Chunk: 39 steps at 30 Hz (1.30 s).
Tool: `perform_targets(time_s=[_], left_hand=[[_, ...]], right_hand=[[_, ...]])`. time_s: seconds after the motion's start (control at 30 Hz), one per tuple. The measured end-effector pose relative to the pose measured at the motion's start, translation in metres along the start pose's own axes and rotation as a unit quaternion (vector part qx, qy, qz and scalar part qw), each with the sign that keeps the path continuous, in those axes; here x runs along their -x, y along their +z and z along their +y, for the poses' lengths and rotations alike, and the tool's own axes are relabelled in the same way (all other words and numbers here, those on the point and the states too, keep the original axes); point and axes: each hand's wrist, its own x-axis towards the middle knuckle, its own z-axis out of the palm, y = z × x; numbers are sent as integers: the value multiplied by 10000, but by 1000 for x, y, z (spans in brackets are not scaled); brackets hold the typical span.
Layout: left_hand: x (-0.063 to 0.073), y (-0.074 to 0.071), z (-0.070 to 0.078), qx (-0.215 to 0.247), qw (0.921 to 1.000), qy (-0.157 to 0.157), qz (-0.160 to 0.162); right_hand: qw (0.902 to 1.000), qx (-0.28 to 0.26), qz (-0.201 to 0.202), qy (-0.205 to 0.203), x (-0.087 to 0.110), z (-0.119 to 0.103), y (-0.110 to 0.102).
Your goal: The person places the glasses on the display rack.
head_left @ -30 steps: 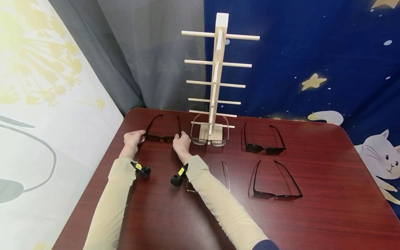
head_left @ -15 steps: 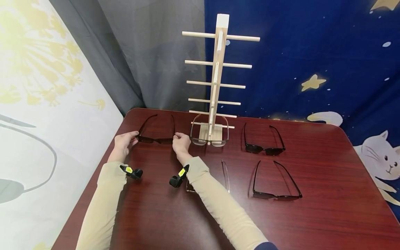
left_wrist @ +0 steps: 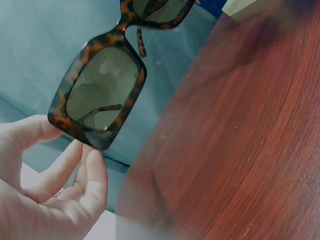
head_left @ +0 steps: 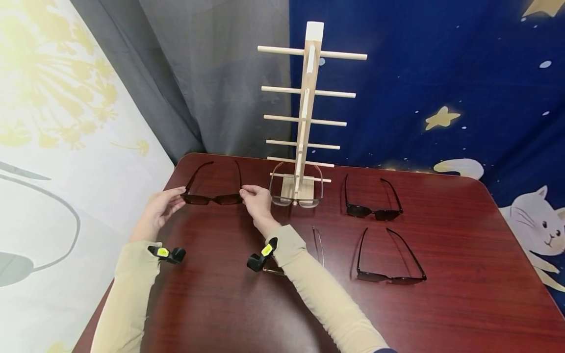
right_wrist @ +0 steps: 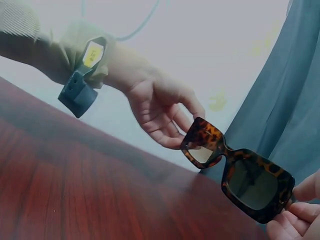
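Note:
A pair of tortoiseshell sunglasses [head_left: 196, 199] is held between both hands at the left of the table, its temples unfolded and pointing away. My left hand [head_left: 155, 210] pinches the left outer corner of the frame. At the other end, my right hand [head_left: 259, 203] pinches the right hinge area. In the right wrist view the sunglasses [right_wrist: 252, 185] appear raised above the tabletop. The left wrist view gives their mottled brown frame and greenish lens [left_wrist: 102, 90] up close, with thumb and fingers at its corner.
Behind the hands stands a wooden rack [head_left: 304, 113] with several pegs; clear-lens glasses [head_left: 307, 202] are at its base. Thin gold-rimmed glasses [head_left: 321, 247] lie partly under the right forearm. Dark sunglasses [head_left: 359, 211] and another dark pair [head_left: 403, 280] rest on the red-brown table [head_left: 463, 235].
The tortoiseshell sunglasses have moved left across the head view, and their lenses have come more into view. My left hand has shifted left with them; the right forearm has swung slightly right.

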Motion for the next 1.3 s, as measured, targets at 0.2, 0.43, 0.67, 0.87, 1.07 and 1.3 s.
perform_targets(time_s=[0.2,0.43,0.67,0.87,1.07,1.3], left_hand=[[17,2,4,125,9979,263,-579],[35,10,6,299,9929,484,-1042],[52,21,9,565,9838,684,-1558],[64,33,9,642,9781,802,-1810],[70,47,7,601,9780,807,-1826],[74,69,0,273,9825,794,-1664]], right_hand=[[9986,-255,-447,-114,11,-13,-15],[9954,-346,-776,-448,22,-27,-31],[9891,-413,-1187,-770,35,-45,-49],[9857,-441,-1334,-927,46,-52,-65],[9842,-523,-1298,-1086,56,-52,-82],[9857,-693,-1146,-1026,64,-50,-104]])
